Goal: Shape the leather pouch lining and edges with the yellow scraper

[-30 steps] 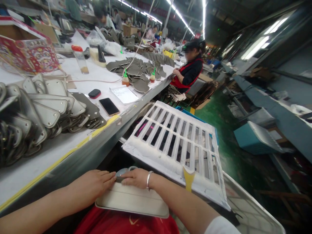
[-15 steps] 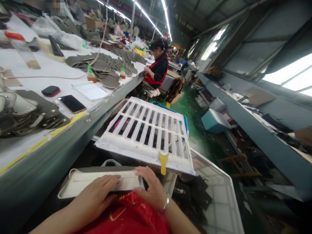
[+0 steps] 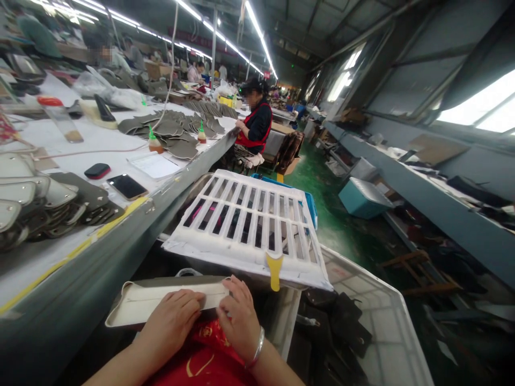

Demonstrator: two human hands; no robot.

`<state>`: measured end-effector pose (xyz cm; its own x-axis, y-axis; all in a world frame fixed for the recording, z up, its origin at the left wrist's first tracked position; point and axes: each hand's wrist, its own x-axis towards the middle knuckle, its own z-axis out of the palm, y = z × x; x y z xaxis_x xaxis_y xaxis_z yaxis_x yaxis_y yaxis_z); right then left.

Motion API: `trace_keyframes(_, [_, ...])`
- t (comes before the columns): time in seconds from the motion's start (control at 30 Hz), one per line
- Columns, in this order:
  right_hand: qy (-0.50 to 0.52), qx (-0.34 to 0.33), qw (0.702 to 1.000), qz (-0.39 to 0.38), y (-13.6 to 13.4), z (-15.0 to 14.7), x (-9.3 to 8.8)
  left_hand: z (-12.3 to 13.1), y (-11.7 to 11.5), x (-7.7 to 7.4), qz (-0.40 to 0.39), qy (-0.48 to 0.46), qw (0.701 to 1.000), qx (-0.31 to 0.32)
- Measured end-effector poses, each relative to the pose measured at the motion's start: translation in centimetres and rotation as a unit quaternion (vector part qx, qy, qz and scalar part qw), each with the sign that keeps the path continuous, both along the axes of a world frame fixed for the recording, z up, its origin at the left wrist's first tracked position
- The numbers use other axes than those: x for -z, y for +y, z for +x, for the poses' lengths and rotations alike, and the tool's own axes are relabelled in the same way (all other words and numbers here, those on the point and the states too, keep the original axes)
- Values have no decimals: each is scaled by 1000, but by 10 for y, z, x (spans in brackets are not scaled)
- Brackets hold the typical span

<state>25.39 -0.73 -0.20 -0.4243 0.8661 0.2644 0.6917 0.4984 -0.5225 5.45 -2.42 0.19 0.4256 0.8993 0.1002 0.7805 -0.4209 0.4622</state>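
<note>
A long cream-coloured piece with a dark outer edge and a folded, seamed face (image 3: 142, 301), perhaps a bag part, lies across my lap above a red apron (image 3: 201, 362). My left hand (image 3: 177, 316) rests on its front face, fingers bent together and pressing near the middle seam; the thumb is hidden. At the right end, my right hand (image 3: 239, 316) wraps round the piece, fingertips over its top edge and the thumb on the near side. A bracelet circles the right wrist. The underside is hidden behind my hands and lap.
A white slatted rack (image 3: 245, 225) stands just ahead, with a yellow tab (image 3: 274, 272) on its near edge. A white crate (image 3: 370, 305) holding dark pieces is at right. The workbench (image 3: 124, 236) at left carries a phone (image 3: 127, 186) and glue bottles (image 3: 155, 142). A co-worker (image 3: 257, 120) sits beyond.
My view has shifted slightly, so the bench and rack appear further right. The left hand has slid right along the piece, closer to the right hand, whose fingers have drawn in.
</note>
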Motion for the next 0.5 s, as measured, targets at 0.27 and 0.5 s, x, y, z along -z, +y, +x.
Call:
trace_keyframes(0.27, [-14,43,999,8,-8,-12,8,7,6,-10,-60,8,998,-20])
trace_keyframes(0.5, [-33,202,967,-154,-4,0,4,11,13,-23,-65,87,993,-56])
